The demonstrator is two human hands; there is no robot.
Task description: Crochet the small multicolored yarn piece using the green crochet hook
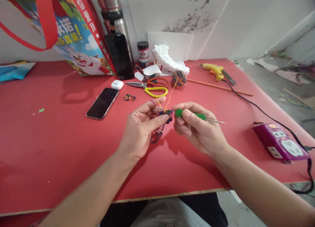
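Note:
Between finger and thumb, my left hand (142,125) pinches a small multicoloured crochet piece (169,116), dark blue, orange and pink. Loops of the same yarn dangle below it. My right hand (199,125) is closed round the green handle of a crochet hook (200,116), whose one thin metal end points right. The hook's other end reaches left to the crochet piece at my left fingers; its tip is partly hidden. An orange strand runs over my left index finger, and yarn leads back to a multicoloured yarn ball (179,78) behind my hands.
Scissors (156,91), a phone (103,103), a white earbud case (117,85) and a small yarn piece (129,97) lie beyond my hands. Rightward are a wooden stick (221,87), a yellow glue gun (213,71) and a purple power strip (280,141) with a black cord.

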